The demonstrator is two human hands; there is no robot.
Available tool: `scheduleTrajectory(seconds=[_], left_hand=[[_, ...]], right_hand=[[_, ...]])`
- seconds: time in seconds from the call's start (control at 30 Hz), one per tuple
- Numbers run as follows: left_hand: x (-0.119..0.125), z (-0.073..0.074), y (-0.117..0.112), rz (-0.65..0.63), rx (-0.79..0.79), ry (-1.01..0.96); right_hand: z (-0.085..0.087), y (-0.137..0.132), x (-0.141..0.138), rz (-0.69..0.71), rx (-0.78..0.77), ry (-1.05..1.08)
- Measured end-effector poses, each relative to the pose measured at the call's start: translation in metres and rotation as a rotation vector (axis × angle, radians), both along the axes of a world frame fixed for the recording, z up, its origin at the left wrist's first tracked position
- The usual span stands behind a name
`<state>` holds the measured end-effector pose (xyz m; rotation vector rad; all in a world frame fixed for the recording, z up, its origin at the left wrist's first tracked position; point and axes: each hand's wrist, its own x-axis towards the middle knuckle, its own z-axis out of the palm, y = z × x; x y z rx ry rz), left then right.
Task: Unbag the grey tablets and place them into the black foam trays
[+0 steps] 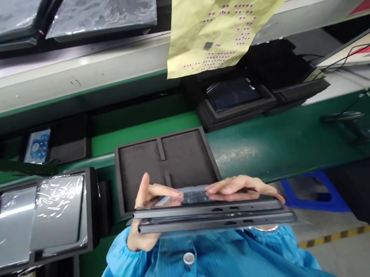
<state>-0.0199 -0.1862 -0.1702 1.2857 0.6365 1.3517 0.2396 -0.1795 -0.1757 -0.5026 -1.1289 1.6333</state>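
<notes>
Close in front of my blue smock I hold two thin dark tablets, one over the other, their edges with port slots facing me. The upper tablet [207, 207] has a glossy, reflective top face; clear film shows around the lower tablet [217, 221]. My left hand [147, 231] is wrapped round their left end, fingers on the upper face and the rest of the hand below. My right hand [241, 186] grips the right end, its fingers lying across the upper face. Just beyond them lies a black foam tray [215, 166] with two bare compartments.
At left, another foam tray [92, 212] holds film-wrapped silver tablets [60, 210]. Beyond the green bench [278, 141], a tablet sits on stacked trays [237, 112]. A yellow dotted sheet [219, 27] hangs from the shelf [88, 74]. A scanner-like device [350, 123] lies at right, above a blue stool [339, 199].
</notes>
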Motion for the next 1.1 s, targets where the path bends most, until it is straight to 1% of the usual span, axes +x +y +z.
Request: scheduleTrajectory(seconds=[0.13,0.27,0.4,0.53,0.67,0.73,0.77,0.83,0.9,0.97,1.03,1.1], left_hand=[[0.003,0.001,0.001,-0.018,0.035,-0.027],[0.002,-0.004,0.001,0.007,0.048,-0.014],[-0.003,-0.012,-0.002,0.045,0.046,0.017],[-0.011,-0.019,-0.005,0.003,0.034,0.044],[-0.014,-0.025,-0.003,-0.023,0.035,0.019],[-0.012,-0.027,-0.002,-0.022,0.048,-0.018],[-0.011,-0.027,-0.002,-0.018,0.054,-0.031],[-0.008,-0.023,-0.002,0.012,0.054,-0.031],[-0.005,-0.015,-0.001,0.051,0.054,0.008],[-0.004,-0.001,0.001,0.040,0.102,0.079],[-0.002,0.015,0.007,-0.055,0.204,0.217],[0.001,0.030,0.013,-0.181,0.322,0.423]], right_hand=[[0.001,-0.003,-0.006,-0.103,0.187,0.066],[0.003,0.001,-0.009,-0.144,0.281,0.024],[0.002,0.001,-0.007,-0.154,0.295,-0.048],[0.001,-0.001,-0.006,-0.197,0.284,-0.045],[-0.004,0.003,-0.006,-0.111,0.288,-0.009],[-0.009,0.002,-0.009,-0.101,0.276,-0.004],[-0.011,-0.001,-0.010,-0.135,0.277,-0.026],[-0.012,-0.009,-0.011,-0.271,0.274,-0.107],[-0.003,-0.018,-0.007,-0.392,0.265,-0.186],[0.018,-0.023,0.002,-0.442,0.305,-0.331],[0.044,-0.024,0.011,-0.454,0.441,-0.596],[0.065,-0.019,0.014,-0.390,0.632,-0.893]])
